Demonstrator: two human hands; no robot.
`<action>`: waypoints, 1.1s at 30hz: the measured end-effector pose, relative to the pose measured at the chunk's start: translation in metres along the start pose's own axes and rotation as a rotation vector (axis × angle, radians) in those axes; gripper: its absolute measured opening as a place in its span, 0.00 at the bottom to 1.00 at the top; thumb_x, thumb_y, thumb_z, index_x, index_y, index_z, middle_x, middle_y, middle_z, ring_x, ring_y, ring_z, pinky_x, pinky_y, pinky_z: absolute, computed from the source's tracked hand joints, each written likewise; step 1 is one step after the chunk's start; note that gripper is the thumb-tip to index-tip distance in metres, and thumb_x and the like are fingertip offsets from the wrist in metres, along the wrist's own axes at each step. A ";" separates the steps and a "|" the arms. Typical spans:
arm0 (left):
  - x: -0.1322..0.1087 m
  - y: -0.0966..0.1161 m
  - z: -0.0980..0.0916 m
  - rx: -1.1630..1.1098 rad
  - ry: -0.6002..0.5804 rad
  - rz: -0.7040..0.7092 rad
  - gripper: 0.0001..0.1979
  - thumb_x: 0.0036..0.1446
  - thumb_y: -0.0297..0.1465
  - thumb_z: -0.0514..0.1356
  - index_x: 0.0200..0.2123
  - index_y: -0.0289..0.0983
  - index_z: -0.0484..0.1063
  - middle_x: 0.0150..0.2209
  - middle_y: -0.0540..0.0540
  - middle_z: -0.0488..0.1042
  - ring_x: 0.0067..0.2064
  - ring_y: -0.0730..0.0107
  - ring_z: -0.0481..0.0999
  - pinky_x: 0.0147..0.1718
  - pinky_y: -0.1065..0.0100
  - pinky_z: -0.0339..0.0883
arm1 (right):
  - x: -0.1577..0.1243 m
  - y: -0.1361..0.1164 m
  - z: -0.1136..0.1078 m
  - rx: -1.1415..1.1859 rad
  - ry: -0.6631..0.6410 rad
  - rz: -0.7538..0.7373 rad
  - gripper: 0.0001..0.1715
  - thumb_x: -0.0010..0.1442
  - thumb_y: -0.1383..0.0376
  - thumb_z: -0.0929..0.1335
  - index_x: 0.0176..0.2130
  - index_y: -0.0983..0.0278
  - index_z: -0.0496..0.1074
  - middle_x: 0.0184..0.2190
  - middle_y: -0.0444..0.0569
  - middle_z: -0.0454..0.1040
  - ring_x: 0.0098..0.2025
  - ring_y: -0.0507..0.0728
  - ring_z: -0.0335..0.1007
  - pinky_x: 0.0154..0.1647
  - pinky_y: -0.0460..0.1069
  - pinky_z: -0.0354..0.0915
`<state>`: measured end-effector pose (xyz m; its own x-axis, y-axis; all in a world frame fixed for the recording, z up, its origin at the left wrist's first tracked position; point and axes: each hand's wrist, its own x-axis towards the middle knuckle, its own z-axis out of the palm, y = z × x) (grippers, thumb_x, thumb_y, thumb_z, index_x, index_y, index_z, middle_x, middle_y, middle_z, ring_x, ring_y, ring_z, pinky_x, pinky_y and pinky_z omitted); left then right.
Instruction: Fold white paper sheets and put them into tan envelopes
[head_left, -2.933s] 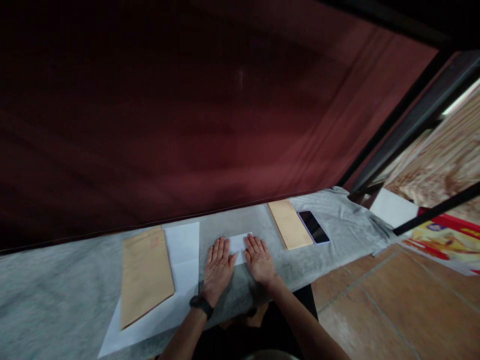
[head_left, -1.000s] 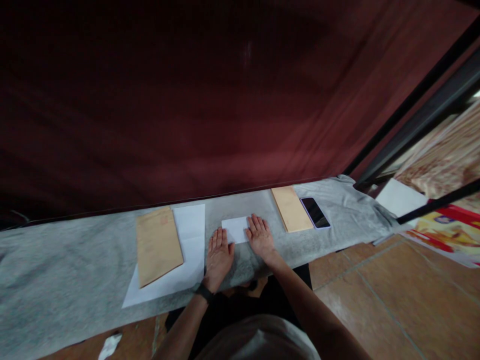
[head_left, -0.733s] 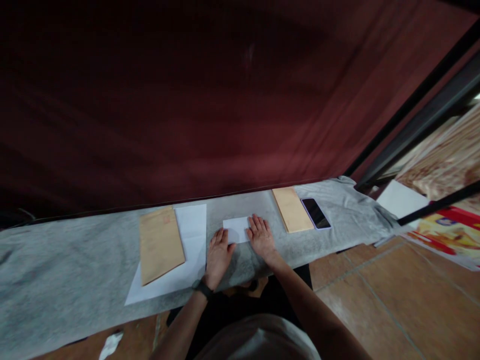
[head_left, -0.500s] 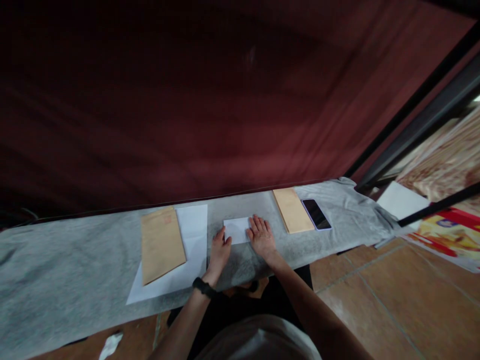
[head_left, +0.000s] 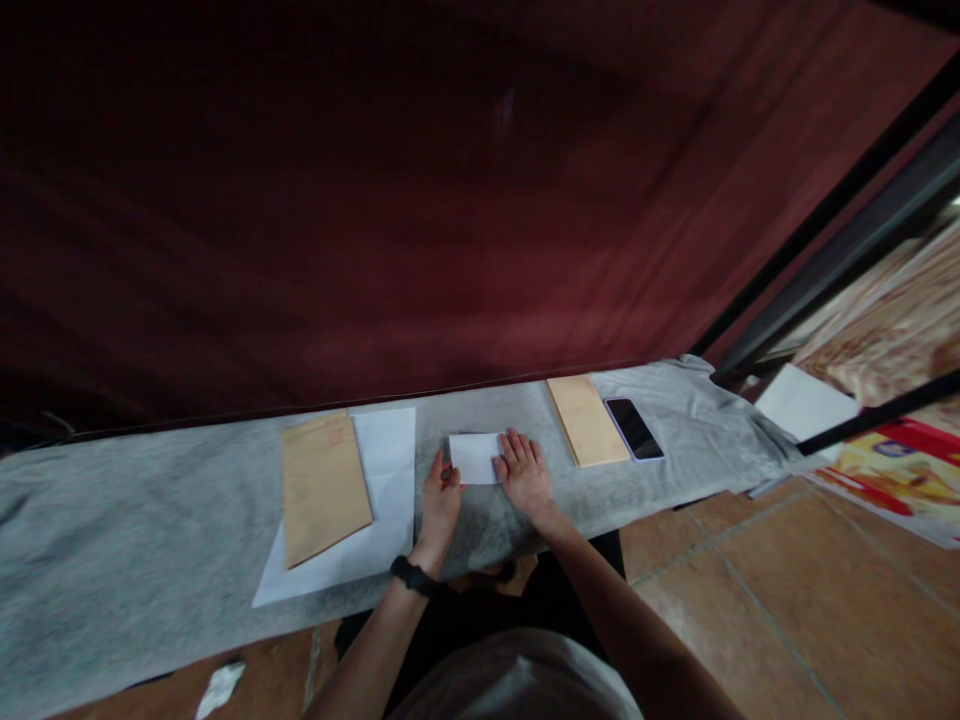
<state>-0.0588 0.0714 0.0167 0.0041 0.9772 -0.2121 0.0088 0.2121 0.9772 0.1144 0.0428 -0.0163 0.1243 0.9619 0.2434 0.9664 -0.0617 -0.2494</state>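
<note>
A small white rectangle of folded paper lies on the grey cloth in front of me. My right hand rests flat over its right end, fingers stretched out. At the left edge of the paper is my left hand, with a dark band on the wrist; its thumb and forefinger are apart, the other fingers partly hidden. Whether that hand touches the paper I cannot tell. Left of it, a brown envelope lies on a larger white sheet. To the right lies a stack of brown envelopes.
A phone lies right of the envelope stack. Grey cloth covers the long narrow surface, with a dark red panel rising behind it. Brown floor tiles and a colourful printed box are at the right.
My left hand has shifted slightly, its thumb and forefinger now just off the paper's left corner, which shows more fully. My right hand stays flat on the other end.
</note>
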 end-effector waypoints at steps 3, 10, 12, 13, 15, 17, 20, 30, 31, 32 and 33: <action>0.004 0.003 0.001 -0.049 0.023 -0.144 0.16 0.55 0.30 0.63 0.47 0.35 0.76 0.41 0.40 0.80 0.36 0.62 0.80 0.35 0.61 0.76 | 0.000 0.000 0.000 0.022 0.012 -0.003 0.31 0.73 0.57 0.57 0.68 0.68 0.58 0.69 0.58 0.57 0.71 0.64 0.49 0.69 0.63 0.46; 0.008 0.007 -0.001 -0.063 0.019 -0.160 0.08 0.51 0.32 0.66 0.34 0.35 0.76 0.29 0.47 0.78 0.25 0.67 0.77 0.24 0.68 0.69 | -0.005 0.003 -0.016 0.182 0.031 -0.110 0.31 0.73 0.56 0.57 0.69 0.64 0.57 0.68 0.54 0.61 0.70 0.61 0.52 0.70 0.62 0.46; 0.008 0.009 -0.002 -0.074 0.008 -0.156 0.08 0.51 0.34 0.67 0.33 0.35 0.76 0.28 0.47 0.77 0.24 0.68 0.77 0.24 0.68 0.68 | -0.008 0.002 -0.022 0.229 0.006 -0.216 0.33 0.72 0.54 0.59 0.70 0.62 0.54 0.68 0.53 0.61 0.70 0.60 0.53 0.71 0.62 0.46; 0.007 0.010 -0.002 -0.080 0.001 -0.153 0.09 0.50 0.34 0.67 0.32 0.35 0.75 0.28 0.48 0.77 0.24 0.69 0.76 0.24 0.68 0.68 | -0.009 0.002 -0.024 0.245 -0.007 -0.259 0.34 0.71 0.54 0.60 0.70 0.62 0.54 0.68 0.53 0.61 0.70 0.60 0.54 0.71 0.62 0.46; 0.006 0.013 -0.003 -0.089 -0.016 -0.144 0.11 0.49 0.37 0.68 0.31 0.35 0.75 0.27 0.48 0.76 0.24 0.69 0.76 0.24 0.69 0.67 | -0.010 0.001 -0.027 0.275 -0.015 -0.290 0.34 0.70 0.53 0.62 0.70 0.61 0.54 0.67 0.53 0.62 0.69 0.60 0.55 0.72 0.63 0.45; 0.004 0.015 -0.004 -0.094 -0.033 -0.132 0.14 0.46 0.40 0.70 0.29 0.36 0.74 0.27 0.49 0.76 0.25 0.70 0.76 0.24 0.70 0.67 | -0.011 0.001 -0.027 0.317 -0.003 -0.268 0.33 0.71 0.54 0.62 0.70 0.61 0.55 0.67 0.53 0.62 0.68 0.60 0.57 0.71 0.62 0.48; 0.002 0.020 -0.005 -0.096 -0.052 -0.114 0.18 0.43 0.44 0.71 0.27 0.36 0.73 0.26 0.50 0.75 0.25 0.71 0.74 0.24 0.71 0.66 | -0.012 0.002 -0.027 0.399 0.007 -0.243 0.35 0.69 0.54 0.64 0.70 0.61 0.55 0.67 0.54 0.62 0.67 0.60 0.59 0.68 0.60 0.55; 0.000 0.026 -0.012 -0.119 -0.113 -0.111 0.24 0.39 0.51 0.71 0.25 0.37 0.70 0.24 0.52 0.72 0.25 0.73 0.72 0.24 0.72 0.63 | -0.011 0.002 -0.031 0.643 0.072 -0.016 0.19 0.69 0.64 0.61 0.53 0.58 0.75 0.50 0.49 0.79 0.52 0.58 0.75 0.56 0.54 0.69; 0.000 0.026 -0.012 -0.128 -0.116 -0.113 0.24 0.39 0.51 0.71 0.27 0.37 0.70 0.25 0.52 0.72 0.26 0.73 0.72 0.25 0.72 0.63 | -0.008 0.003 -0.034 0.644 0.087 0.000 0.18 0.69 0.62 0.61 0.51 0.59 0.76 0.48 0.50 0.80 0.50 0.58 0.76 0.54 0.53 0.71; 0.000 0.025 -0.012 -0.136 -0.120 -0.115 0.24 0.39 0.51 0.71 0.28 0.37 0.71 0.26 0.52 0.73 0.27 0.72 0.73 0.25 0.72 0.64 | -0.005 0.004 -0.038 0.645 0.104 0.018 0.17 0.69 0.61 0.61 0.49 0.60 0.77 0.45 0.50 0.80 0.47 0.58 0.77 0.51 0.52 0.72; 0.001 0.025 -0.012 -0.143 -0.126 -0.118 0.24 0.39 0.50 0.71 0.29 0.37 0.71 0.27 0.51 0.74 0.28 0.72 0.73 0.26 0.72 0.65 | -0.002 0.006 -0.042 0.645 0.121 0.034 0.18 0.70 0.59 0.62 0.47 0.60 0.78 0.42 0.50 0.81 0.44 0.58 0.78 0.47 0.52 0.73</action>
<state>-0.0709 0.0773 0.0410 0.1362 0.9390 -0.3158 -0.1256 0.3325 0.9347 0.1290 0.0295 0.0213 0.2129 0.9232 0.3199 0.6376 0.1168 -0.7614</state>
